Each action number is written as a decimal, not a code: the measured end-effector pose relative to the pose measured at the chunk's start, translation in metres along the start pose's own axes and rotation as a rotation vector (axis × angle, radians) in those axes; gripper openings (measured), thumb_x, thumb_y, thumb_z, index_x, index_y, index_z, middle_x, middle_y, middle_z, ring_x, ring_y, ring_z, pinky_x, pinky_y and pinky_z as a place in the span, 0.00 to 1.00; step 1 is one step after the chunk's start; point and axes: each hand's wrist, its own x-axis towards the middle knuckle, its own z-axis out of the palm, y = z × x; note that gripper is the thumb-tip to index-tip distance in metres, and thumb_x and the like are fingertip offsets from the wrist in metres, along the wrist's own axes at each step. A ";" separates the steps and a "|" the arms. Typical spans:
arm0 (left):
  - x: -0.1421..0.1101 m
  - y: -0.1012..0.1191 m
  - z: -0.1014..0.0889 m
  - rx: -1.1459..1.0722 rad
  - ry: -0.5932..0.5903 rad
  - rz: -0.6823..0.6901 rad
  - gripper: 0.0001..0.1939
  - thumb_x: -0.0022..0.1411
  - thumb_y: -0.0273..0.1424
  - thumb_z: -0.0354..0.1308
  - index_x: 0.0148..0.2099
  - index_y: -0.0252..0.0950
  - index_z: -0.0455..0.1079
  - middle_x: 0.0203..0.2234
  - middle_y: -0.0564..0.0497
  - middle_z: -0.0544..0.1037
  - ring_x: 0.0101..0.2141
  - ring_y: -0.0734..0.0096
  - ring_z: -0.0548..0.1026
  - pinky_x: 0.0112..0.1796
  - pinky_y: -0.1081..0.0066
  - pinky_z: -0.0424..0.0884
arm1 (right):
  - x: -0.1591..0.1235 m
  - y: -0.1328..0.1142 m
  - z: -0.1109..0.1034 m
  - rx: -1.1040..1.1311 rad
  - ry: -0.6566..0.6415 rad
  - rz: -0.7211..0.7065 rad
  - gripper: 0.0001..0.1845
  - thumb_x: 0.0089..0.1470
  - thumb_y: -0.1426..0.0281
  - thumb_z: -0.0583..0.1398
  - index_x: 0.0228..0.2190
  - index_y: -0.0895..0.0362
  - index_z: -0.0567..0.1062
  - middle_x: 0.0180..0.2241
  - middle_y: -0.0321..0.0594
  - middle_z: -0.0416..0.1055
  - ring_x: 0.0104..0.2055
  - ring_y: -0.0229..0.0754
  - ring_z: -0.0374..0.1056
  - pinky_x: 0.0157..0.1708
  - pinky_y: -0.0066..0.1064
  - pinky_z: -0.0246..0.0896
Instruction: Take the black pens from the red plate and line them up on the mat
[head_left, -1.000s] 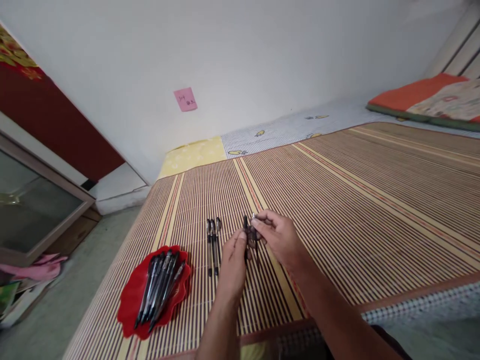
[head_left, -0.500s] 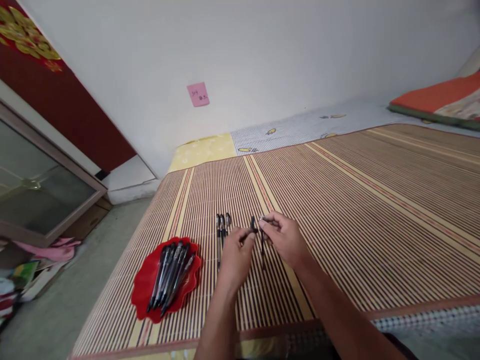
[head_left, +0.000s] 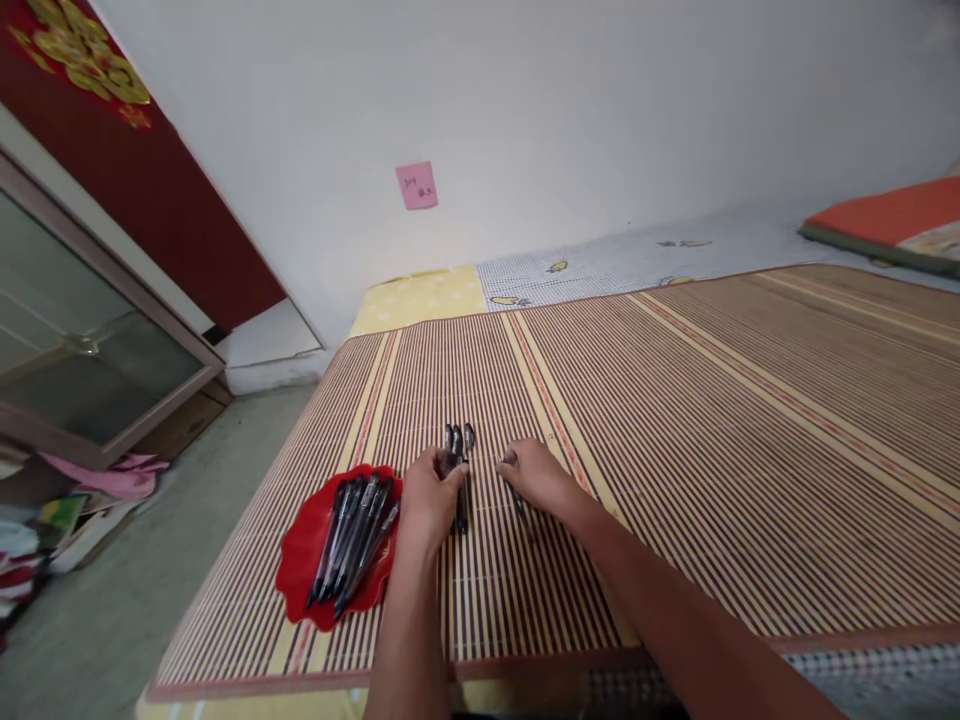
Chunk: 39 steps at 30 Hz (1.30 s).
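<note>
Three black-capped pens (head_left: 469, 438) lie side by side on a striped mat. My left hand (head_left: 429, 498) is over this row, its thumb and fingers closed round a pen (head_left: 462, 512) at its middle; the fingers partly hide the row. To the right, my right hand (head_left: 538, 475) pinches a slim dark pen (head_left: 519, 508), whose lower end slants down toward the mat. Left of both hands, a red scalloped plate (head_left: 296, 545) holds several black pens with clear barrels (head_left: 351, 540), bunched together.
The striped mat (head_left: 675, 430) covers the bed. Behind it a pink note (head_left: 417, 186) is stuck to the white wall. Folded orange bedding (head_left: 877, 212) lies at the far right. A glass-paned door (head_left: 90, 340) and a pile of cloth (head_left: 112, 478) are at the left.
My left hand has moved left, away from my right hand, to the row of pens. My right hand has shifted slightly left with its pen. The view has turned slightly left.
</note>
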 end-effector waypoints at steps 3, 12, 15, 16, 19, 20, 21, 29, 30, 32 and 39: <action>0.000 0.000 0.003 -0.028 -0.023 -0.019 0.05 0.55 0.30 0.63 0.33 0.36 0.70 0.26 0.51 0.76 0.29 0.66 0.73 0.31 0.69 0.65 | -0.002 -0.001 -0.002 -0.036 0.047 -0.008 0.13 0.54 0.72 0.64 0.21 0.58 0.68 0.23 0.38 0.67 0.27 0.37 0.63 0.26 0.27 0.49; -0.005 0.005 0.009 -0.065 -0.093 0.004 0.07 0.51 0.26 0.65 0.32 0.36 0.69 0.22 0.55 0.72 0.25 0.71 0.70 0.29 0.72 0.63 | -0.013 -0.026 0.011 0.554 -0.021 -0.013 0.03 0.53 0.78 0.62 0.32 0.60 0.73 0.22 0.33 0.71 0.20 0.34 0.66 0.23 0.26 0.61; -0.006 0.005 0.008 -0.119 -0.127 0.029 0.08 0.50 0.25 0.66 0.33 0.36 0.70 0.23 0.56 0.73 0.25 0.71 0.71 0.29 0.73 0.64 | -0.008 -0.031 0.015 0.599 -0.037 0.004 0.05 0.52 0.80 0.61 0.31 0.60 0.73 0.21 0.31 0.70 0.20 0.34 0.66 0.23 0.25 0.62; -0.006 0.005 0.008 -0.128 -0.132 0.040 0.08 0.50 0.24 0.66 0.34 0.36 0.70 0.23 0.55 0.74 0.26 0.71 0.71 0.30 0.72 0.65 | -0.007 -0.032 0.014 0.595 -0.048 0.004 0.05 0.52 0.80 0.61 0.31 0.60 0.73 0.21 0.31 0.70 0.20 0.34 0.67 0.23 0.25 0.62; -0.006 0.005 0.003 -0.162 -0.171 0.061 0.08 0.51 0.24 0.65 0.34 0.35 0.71 0.25 0.55 0.75 0.27 0.70 0.72 0.30 0.72 0.66 | -0.006 -0.032 0.011 0.542 -0.061 -0.002 0.04 0.52 0.80 0.61 0.31 0.60 0.74 0.21 0.32 0.70 0.22 0.34 0.67 0.22 0.24 0.61; -0.006 0.005 0.000 -0.172 -0.186 0.062 0.07 0.52 0.25 0.64 0.35 0.35 0.71 0.25 0.54 0.75 0.28 0.69 0.73 0.31 0.72 0.66 | -0.006 -0.031 0.009 0.501 -0.045 0.000 0.04 0.51 0.79 0.61 0.31 0.60 0.74 0.21 0.32 0.70 0.22 0.34 0.66 0.22 0.24 0.59; -0.005 0.004 -0.003 -0.170 -0.185 0.057 0.06 0.53 0.25 0.64 0.35 0.35 0.71 0.26 0.53 0.76 0.28 0.69 0.74 0.32 0.71 0.67 | -0.006 -0.030 0.008 0.434 -0.021 -0.003 0.04 0.52 0.79 0.61 0.31 0.61 0.74 0.22 0.33 0.70 0.22 0.34 0.66 0.22 0.24 0.57; 0.001 -0.002 -0.019 0.126 0.051 -0.007 0.07 0.59 0.26 0.63 0.41 0.34 0.73 0.31 0.47 0.79 0.36 0.63 0.77 0.39 0.68 0.69 | 0.000 -0.025 0.023 -0.015 0.040 -0.081 0.10 0.51 0.76 0.62 0.38 0.62 0.79 0.28 0.41 0.74 0.29 0.40 0.69 0.27 0.29 0.56; 0.001 -0.001 -0.019 0.137 0.048 -0.003 0.06 0.59 0.26 0.63 0.41 0.34 0.73 0.32 0.46 0.79 0.37 0.62 0.78 0.39 0.67 0.69 | 0.000 -0.026 0.026 -0.037 0.041 -0.086 0.14 0.51 0.76 0.62 0.41 0.62 0.78 0.30 0.43 0.76 0.31 0.42 0.70 0.30 0.30 0.57; 0.000 0.001 -0.018 0.151 0.051 0.004 0.06 0.60 0.27 0.62 0.41 0.34 0.73 0.33 0.44 0.80 0.37 0.61 0.78 0.40 0.67 0.69 | 0.000 -0.028 0.031 -0.081 0.048 -0.090 0.18 0.51 0.77 0.61 0.46 0.63 0.77 0.35 0.48 0.77 0.36 0.45 0.72 0.34 0.32 0.59; -0.001 -0.003 -0.019 0.163 0.049 0.000 0.05 0.61 0.27 0.60 0.42 0.35 0.73 0.34 0.44 0.80 0.38 0.61 0.78 0.41 0.66 0.70 | -0.019 -0.027 0.020 -0.197 0.036 -0.170 0.16 0.55 0.79 0.57 0.45 0.60 0.76 0.41 0.51 0.77 0.42 0.47 0.72 0.39 0.34 0.61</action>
